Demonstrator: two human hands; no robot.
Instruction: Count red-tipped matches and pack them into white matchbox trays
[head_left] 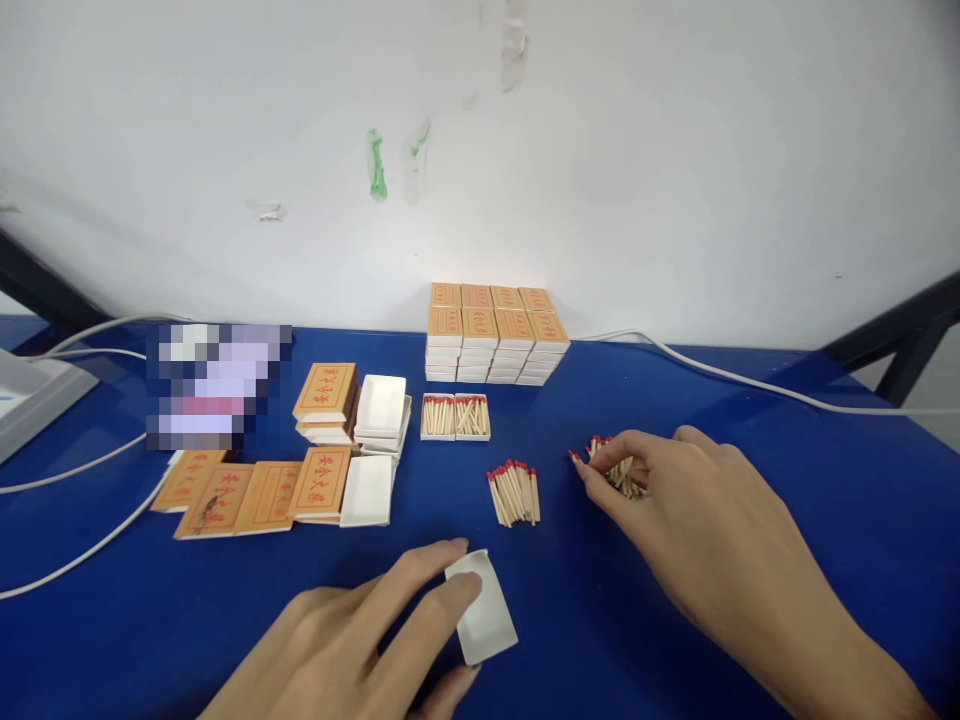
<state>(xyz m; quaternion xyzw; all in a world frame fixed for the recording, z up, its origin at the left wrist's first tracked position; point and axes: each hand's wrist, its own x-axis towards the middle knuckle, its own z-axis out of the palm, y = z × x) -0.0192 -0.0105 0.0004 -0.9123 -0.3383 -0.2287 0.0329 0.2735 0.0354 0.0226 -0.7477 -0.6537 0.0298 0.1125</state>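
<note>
At the front, my left hand (390,620) grips an empty white matchbox tray (491,615); two fingers lie on its far and left side and the thumb is at its near edge. My right hand (697,530) is closed in a pinch at the right, with a red-headed match (576,457) at its fingertips. Under and behind those fingers lies a pile of matches (622,475), partly hidden by the hand. Between the two hands a small loose bunch of matches (515,493) lies on the blue table (570,620).
Two trays filled with matches (455,418) sit mid-table before a stacked block of matchboxes (495,335). Leftward are empty white trays (369,490) and orange matchbox sleeves (322,485). White cables (712,375) cross the table near the wall (637,180).
</note>
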